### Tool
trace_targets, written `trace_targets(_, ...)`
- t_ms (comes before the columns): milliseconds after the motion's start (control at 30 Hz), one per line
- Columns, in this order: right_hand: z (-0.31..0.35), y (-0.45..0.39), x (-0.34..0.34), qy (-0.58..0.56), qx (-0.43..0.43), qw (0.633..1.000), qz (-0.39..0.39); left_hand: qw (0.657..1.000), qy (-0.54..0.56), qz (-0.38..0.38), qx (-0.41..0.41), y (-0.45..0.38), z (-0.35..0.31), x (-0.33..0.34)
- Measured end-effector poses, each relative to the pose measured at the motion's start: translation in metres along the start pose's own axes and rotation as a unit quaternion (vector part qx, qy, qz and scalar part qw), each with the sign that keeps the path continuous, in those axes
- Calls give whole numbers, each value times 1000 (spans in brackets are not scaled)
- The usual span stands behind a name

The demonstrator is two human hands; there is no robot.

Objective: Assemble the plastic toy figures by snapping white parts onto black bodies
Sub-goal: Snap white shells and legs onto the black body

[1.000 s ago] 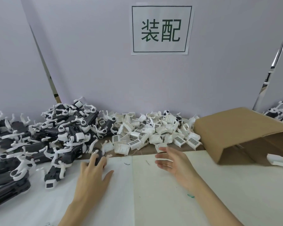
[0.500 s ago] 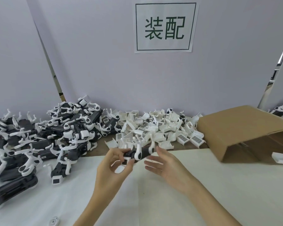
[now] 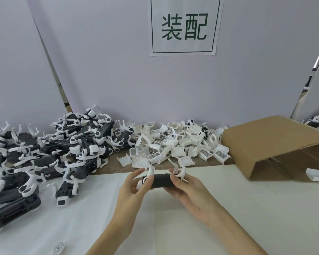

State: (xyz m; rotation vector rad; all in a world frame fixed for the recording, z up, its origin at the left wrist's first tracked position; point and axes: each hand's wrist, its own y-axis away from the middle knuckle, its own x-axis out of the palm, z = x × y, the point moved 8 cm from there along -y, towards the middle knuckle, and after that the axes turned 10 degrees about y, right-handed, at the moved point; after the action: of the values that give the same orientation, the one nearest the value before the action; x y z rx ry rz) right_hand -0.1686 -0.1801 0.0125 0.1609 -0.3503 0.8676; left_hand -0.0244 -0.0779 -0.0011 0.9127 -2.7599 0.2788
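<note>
Head view: a black body point(image 3: 161, 180) with white curved legs was held above the bench point(image 3: 247, 208), pinched at its left end by the left hand point(image 3: 131, 192) and gripped at its right end by the right hand point(image 3: 188, 190). At twelve o'clock lay a heap of white parts point(image 3: 179, 146); at ten o'clock, piled figures point(image 3: 44, 155); at two o'clock, a cardboard box point(image 3: 276, 142).
</note>
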Motion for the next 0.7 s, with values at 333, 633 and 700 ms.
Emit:
trace_targets(333,19,6,-10,109,-43,993,-22,992,49,106,-36,-3,-4,14)
trace_targets(633,25,15,-5,-23,14,987,157,981,-41,178,59,-4,-23,7)
trace_targets(700,20,11,-1,-133,43,981,132,975,-65,187,98,-4,-29,6)
